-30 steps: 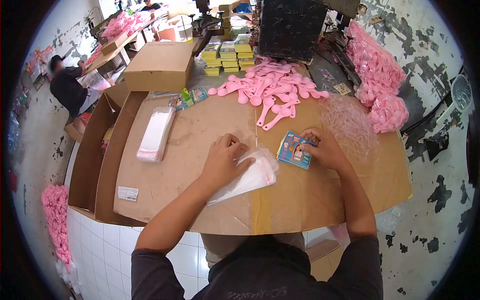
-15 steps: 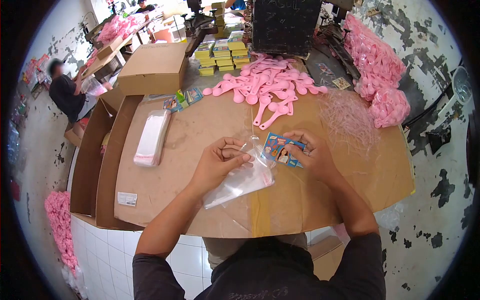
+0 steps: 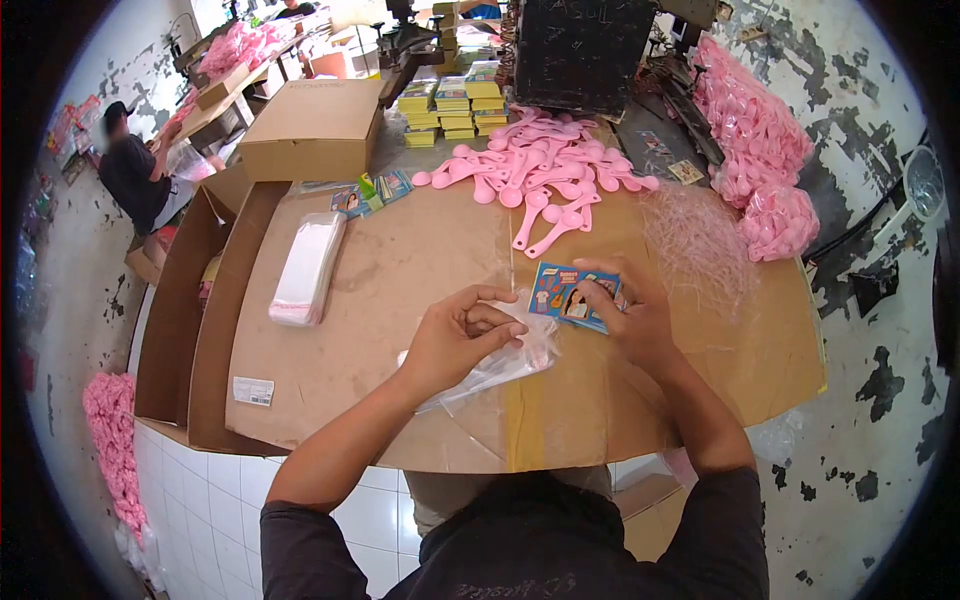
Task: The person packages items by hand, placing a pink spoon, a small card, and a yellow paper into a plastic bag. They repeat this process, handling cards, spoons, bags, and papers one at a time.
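My right hand (image 3: 628, 308) pinches a small blue printed card (image 3: 572, 295), its picture side up, between thumb and fingers. To its left, my left hand (image 3: 470, 335) has its thumb against curled fingers at a clear plastic bag (image 3: 500, 372), with the index finger stretched out above. The bag lies slanted on the cardboard table top, its crumpled end close under the card and part of it hidden by my left hand. A stack of clear bags (image 3: 307, 268) lies farther left. Pink plastic spoons (image 3: 530, 165) are heaped beyond both hands.
Stacks of printed cards (image 3: 450, 103) stand at the back, near a closed cardboard box (image 3: 312, 130). An open carton (image 3: 205, 330) borders the left side. Pink shreds (image 3: 695, 235) and bagged pink spoons (image 3: 750, 120) lie right. A person (image 3: 135, 170) sits far left.
My left hand has shifted slightly right and down, and the raised end of the bag has dropped lower. The card stays in my right hand, almost in place.
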### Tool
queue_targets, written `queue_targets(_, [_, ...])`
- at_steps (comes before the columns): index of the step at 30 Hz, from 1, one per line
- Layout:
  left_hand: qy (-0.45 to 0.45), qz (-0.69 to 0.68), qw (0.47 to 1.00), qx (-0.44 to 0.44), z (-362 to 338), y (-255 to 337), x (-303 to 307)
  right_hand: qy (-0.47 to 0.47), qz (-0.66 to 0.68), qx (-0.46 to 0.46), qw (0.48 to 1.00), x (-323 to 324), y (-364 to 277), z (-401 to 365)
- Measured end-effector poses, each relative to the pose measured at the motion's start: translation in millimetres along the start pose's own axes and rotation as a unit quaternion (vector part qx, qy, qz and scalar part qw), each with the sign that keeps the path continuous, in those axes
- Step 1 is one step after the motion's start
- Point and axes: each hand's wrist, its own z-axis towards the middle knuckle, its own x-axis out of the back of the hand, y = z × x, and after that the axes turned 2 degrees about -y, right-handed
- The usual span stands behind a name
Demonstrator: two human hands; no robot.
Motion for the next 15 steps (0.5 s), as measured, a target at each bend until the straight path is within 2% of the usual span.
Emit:
queue_targets(7, [-0.002, 0.007, 1.000, -0.005, -1.7, 0.8, 1.6, 0.014, 0.023, 0.026, 0.999, -3.5, 4.1, -0.8])
queue_targets(10, [-0.002, 0.008, 1.000, -0.017, -1.7, 1.0, 1.2, -0.035, -0.027, 0.034, 0.998, 0.5, 0.2, -2.2])
queue_targets(13, [-0.008, 0.031, 0.999, -0.034, -1.4, -0.8, 2.1, -0.054, -0.063, 0.084, 0.993, -0.4, -2.1, 0.0])
queue_targets(15, [-0.016, 0.043, 0.998, -0.030, -2.5, 1.9, 1.6, -0.004, -0.070, 0.101, 0.992, -1.6, 0.8, 2.6])
